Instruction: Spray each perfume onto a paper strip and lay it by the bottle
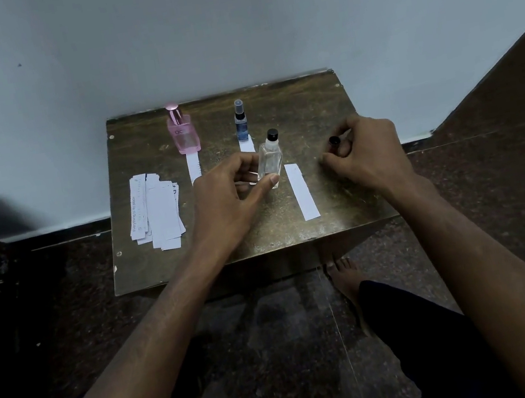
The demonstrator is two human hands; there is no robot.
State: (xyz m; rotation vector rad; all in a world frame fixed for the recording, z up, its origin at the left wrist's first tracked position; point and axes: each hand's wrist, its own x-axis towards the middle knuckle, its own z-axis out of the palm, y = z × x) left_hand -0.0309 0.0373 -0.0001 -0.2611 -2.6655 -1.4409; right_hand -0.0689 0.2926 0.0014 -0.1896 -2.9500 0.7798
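Head view: left hand [224, 187] grips clear bottle [269, 163], right hand [368, 153] pinches black cap [335, 141]

strip pile [155, 211] left | bottles [183, 132] behind | loose strip [302, 190] right

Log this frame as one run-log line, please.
left hand grips clear bottle | right hand holds black cap | loose strip beside bottle | pink, blue bottles have strips
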